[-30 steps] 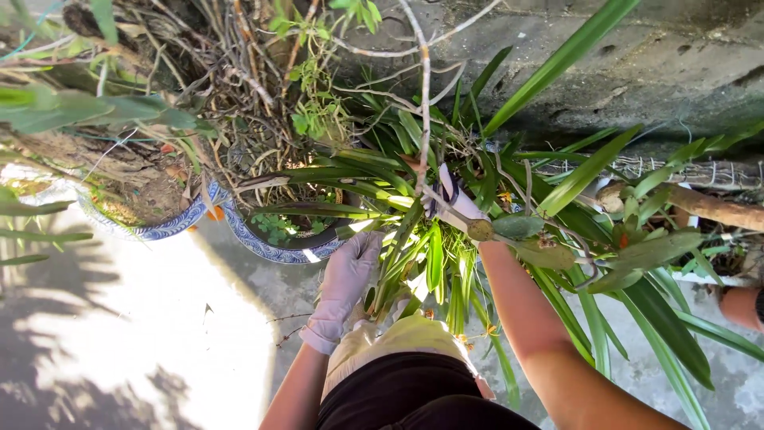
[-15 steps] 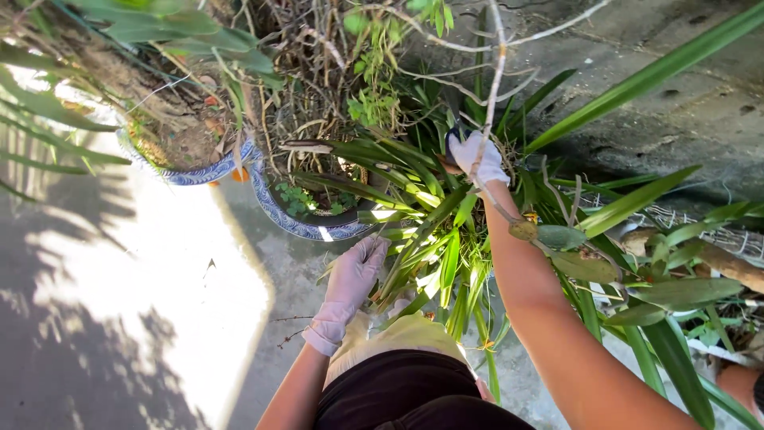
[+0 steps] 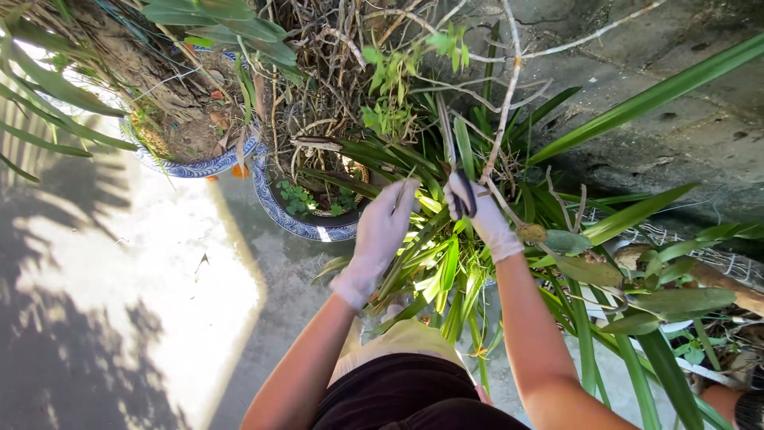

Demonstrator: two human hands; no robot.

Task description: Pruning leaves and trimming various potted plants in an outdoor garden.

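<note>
Both my hands wear pale gloves and reach into a clump of long green leaves (image 3: 446, 263). My right hand (image 3: 477, 211) grips dark-handled shears (image 3: 460, 187), whose blades point up among the leaves. My left hand (image 3: 382, 231) is raised beside it, about a hand's width to the left, with its fingertips closed on a narrow green leaf (image 3: 414, 185). A thin bare branch (image 3: 505, 103) runs up just past my right hand. My knee in pale cloth sits below the clump.
Two blue-and-white patterned pots (image 3: 191, 169) (image 3: 298, 227) stand at upper left, full of soil, dry stems and small weeds. A rough concrete wall (image 3: 684, 95) rises behind the plants. Broad leaves and a brown log (image 3: 716, 275) lie to the right. Sunlit concrete floor (image 3: 159, 302) spreads left.
My left hand rose from the base of the leaves up to a leaf beside my right hand. My right hand with the shears drew back a little toward me.
</note>
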